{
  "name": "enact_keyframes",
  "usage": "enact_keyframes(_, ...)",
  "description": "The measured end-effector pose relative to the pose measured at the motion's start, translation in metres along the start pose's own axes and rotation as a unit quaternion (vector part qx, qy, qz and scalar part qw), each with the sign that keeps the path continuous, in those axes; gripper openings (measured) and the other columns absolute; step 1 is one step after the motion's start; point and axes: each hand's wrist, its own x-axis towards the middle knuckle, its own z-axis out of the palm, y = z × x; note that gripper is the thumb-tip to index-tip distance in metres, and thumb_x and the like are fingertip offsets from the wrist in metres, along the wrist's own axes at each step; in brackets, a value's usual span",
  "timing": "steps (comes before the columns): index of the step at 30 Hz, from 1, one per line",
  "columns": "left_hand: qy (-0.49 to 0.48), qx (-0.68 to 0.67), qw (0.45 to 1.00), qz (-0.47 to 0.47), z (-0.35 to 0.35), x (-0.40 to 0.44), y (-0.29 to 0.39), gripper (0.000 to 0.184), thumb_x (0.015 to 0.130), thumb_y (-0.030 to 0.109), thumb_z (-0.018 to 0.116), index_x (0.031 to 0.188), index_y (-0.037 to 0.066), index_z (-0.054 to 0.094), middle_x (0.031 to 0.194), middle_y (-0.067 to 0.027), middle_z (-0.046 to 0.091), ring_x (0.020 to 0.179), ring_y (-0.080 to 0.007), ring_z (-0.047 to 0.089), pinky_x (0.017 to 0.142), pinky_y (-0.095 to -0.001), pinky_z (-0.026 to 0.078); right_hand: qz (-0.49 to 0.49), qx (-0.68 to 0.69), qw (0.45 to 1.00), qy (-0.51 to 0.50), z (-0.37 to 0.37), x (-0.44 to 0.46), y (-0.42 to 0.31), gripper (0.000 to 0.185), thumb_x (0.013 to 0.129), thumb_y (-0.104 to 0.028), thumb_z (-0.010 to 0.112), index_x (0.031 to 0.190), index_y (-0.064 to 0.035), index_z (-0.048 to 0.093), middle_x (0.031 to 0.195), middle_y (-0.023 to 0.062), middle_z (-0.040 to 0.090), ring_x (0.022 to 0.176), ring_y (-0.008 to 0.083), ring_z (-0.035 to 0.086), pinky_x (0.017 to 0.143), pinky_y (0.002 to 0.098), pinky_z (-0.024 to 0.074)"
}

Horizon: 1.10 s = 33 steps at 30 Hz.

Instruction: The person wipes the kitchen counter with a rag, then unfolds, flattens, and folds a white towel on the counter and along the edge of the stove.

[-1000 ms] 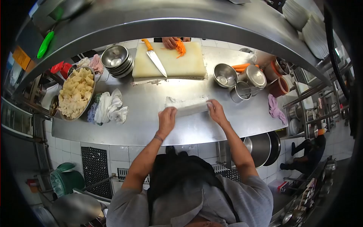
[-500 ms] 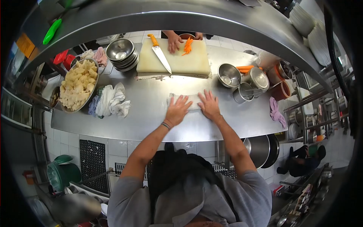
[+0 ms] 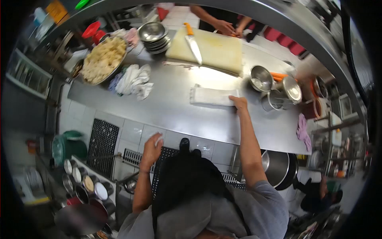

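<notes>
A folded white cloth (image 3: 211, 96) lies flat as a long strip on the steel worktable (image 3: 175, 113). My right hand (image 3: 239, 103) grips its right end, thumb on top. Off the front edge of the table, over the floor, my left hand (image 3: 150, 151) hangs with loosely curved fingers apart and no clear object in them. Beyond the cloth, a large cutting board (image 3: 219, 51) carries a knife (image 3: 193, 47) with an orange handle. A crumpled white cloth (image 3: 135, 79) rests to the left.
A bowl of pale peeled pieces (image 3: 103, 59) and stacked metal bowls (image 3: 153, 34) stand at left. Right are a metal bowl (image 3: 261, 78), carrots (image 3: 278, 75), metal containers (image 3: 272, 99) and a purple cloth (image 3: 303, 129). A co-worker's hands (image 3: 230, 30) are behind the board. A shelf (image 3: 314, 47) arches overhead.
Both hands were flat on the cloth; my left hand has withdrawn off the table, while my right now grips the cloth's right end. The view has shifted. The co-worker's hands and shredded carrot left the board.
</notes>
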Motion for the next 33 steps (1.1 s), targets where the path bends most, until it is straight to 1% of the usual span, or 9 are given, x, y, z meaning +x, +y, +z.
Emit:
enact_keyframes(5, 0.029, -0.078, 0.984, -0.161, -0.016, -0.114, 0.016, 0.029, 0.095, 0.015, 0.066, 0.119, -0.002, 0.069, 0.115, -0.0218, 0.071, 0.111, -0.0361, 0.067, 0.095, -0.0386, 0.052, 0.069, 0.082, 0.994, 0.003, 0.007, -0.042, -0.06, 0.036, 0.072, -0.015, 0.084, 0.097, 0.0008, 0.063, 0.093, 0.0149, 0.069, 0.08, 0.0254, 0.064, 0.066, 0.0407, 0.0507)
enact_keyframes(8, 0.066, -0.068, 0.977, -0.192, -0.034, -0.15, 0.033, 0.028, 0.094, 0.014, 0.068, 0.119, 0.001, 0.069, 0.112, -0.0199, 0.072, 0.104, -0.0354, 0.069, 0.09, -0.0384, 0.053, -0.229, -0.069, 0.969, 0.061, 0.029, -0.047, -0.08, 0.043, 0.07, -0.014, 0.084, 0.1, -0.0011, 0.057, 0.096, 0.0154, 0.069, 0.084, 0.0258, 0.065, 0.075, 0.0375, 0.0518)
enact_keyframes(14, 0.163, -0.056, 0.977, -0.123, -0.069, -0.156, 0.07, 0.027, 0.093, 0.011, 0.068, 0.117, -0.002, 0.068, 0.11, -0.0214, 0.071, 0.103, -0.037, 0.069, 0.089, -0.0389, 0.053, -0.436, -0.249, 0.845, -0.184, 0.037, -0.189, -0.23, 0.032, 0.074, -0.006, 0.075, 0.1, -0.0013, 0.056, 0.097, 0.0213, 0.069, 0.092, 0.035, 0.069, 0.084, 0.0411, 0.0525)
enact_keyframes(20, 0.163, -0.166, 0.973, -0.005, -0.064, -0.171, 0.068, 0.037, 0.093, 0.017, 0.068, 0.126, -0.002, 0.064, 0.126, -0.0241, 0.065, 0.118, -0.0376, 0.064, 0.1, -0.0398, 0.05, -0.525, -0.332, 0.697, -0.358, 0.034, -0.342, -0.292, 0.028, 0.074, -0.004, 0.073, 0.098, -0.0001, 0.06, 0.092, 0.0175, 0.069, 0.088, 0.0306, 0.068, 0.082, 0.0379, 0.0521)
enact_keyframes(23, 0.188, -0.164, 0.968, 0.019, -0.059, -0.19, 0.079, 0.094, 0.083, 0.034, 0.081, 0.157, 0.005, 0.03, 0.162, -0.0265, 0.024, 0.154, -0.0388, 0.018, 0.122, -0.0468, 0.023, -0.48, -0.302, 0.665, -0.486, 0.03, -0.435, -0.282, 0.027, 0.073, 0.001, 0.078, 0.097, 0.0013, 0.064, 0.083, 0.0098, 0.067, 0.078, 0.0204, 0.062, 0.074, 0.0323, 0.0503)
enact_keyframes(26, 0.202, -0.088, 0.974, 0.044, -0.048, -0.23, 0.053, 0.145, 0.06, 0.054, 0.091, 0.163, 0.013, -0.002, 0.166, -0.0289, -0.004, 0.153, -0.049, -0.004, 0.114, -0.0744, 0.006, -0.546, -0.272, 0.544, -0.576, 0.04, -0.489, -0.256, 0.037, 0.074, -0.025, 0.088, 0.086, 0.0006, 0.065, 0.08, 0.0077, 0.068, 0.072, 0.0162, 0.063, 0.068, 0.0314, 0.0496)
enact_keyframes(29, 0.219, -0.112, 0.969, 0.033, -0.067, -0.318, 0.033, 0.139, 0.057, 0.047, 0.094, 0.162, 0.007, 0.01, 0.154, -0.0303, 0.037, 0.147, -0.0502, 0.027, 0.118, -0.067, 0.013, -0.393, -0.192, 0.513, -0.739, 0.077, -0.562, -0.221, 0.038, 0.078, -0.022, 0.088, 0.091, -0.001, 0.059, 0.093, 0.0149, 0.073, 0.083, 0.0181, 0.068, 0.074, 0.0302, 0.0529)
enact_keyframes(31, 0.141, -0.236, 0.958, -0.077, -0.095, -0.388, 0.017, 0.114, 0.061, 0.04, 0.094, 0.151, 0.0, 0.038, 0.121, -0.0243, 0.068, 0.123, -0.0404, 0.059, 0.111, -0.0512, 0.038, -0.43, -0.181, 0.49, -0.737, 0.111, -0.601, -0.201, 0.036, 0.078, -0.018, 0.087, 0.092, -0.0006, 0.059, 0.097, 0.0153, 0.072, 0.086, 0.0169, 0.067, 0.078, 0.0292, 0.0517)
enact_keyframes(33, 0.275, -0.284, 0.917, -0.052, -0.084, -0.451, 0.002, 0.07, 0.071, 0.032, 0.091, 0.123, -0.005, 0.062, 0.097, -0.0188, 0.074, 0.093, -0.0251, 0.072, 0.082, -0.0362, 0.056, -0.407, -0.207, 0.495, -0.739, 0.14, -0.653, -0.188, 0.037, 0.073, -0.012, 0.088, 0.093, -0.0016, 0.058, 0.098, 0.0106, 0.07, 0.086, 0.0139, 0.064, 0.08, 0.0277, 0.0495)
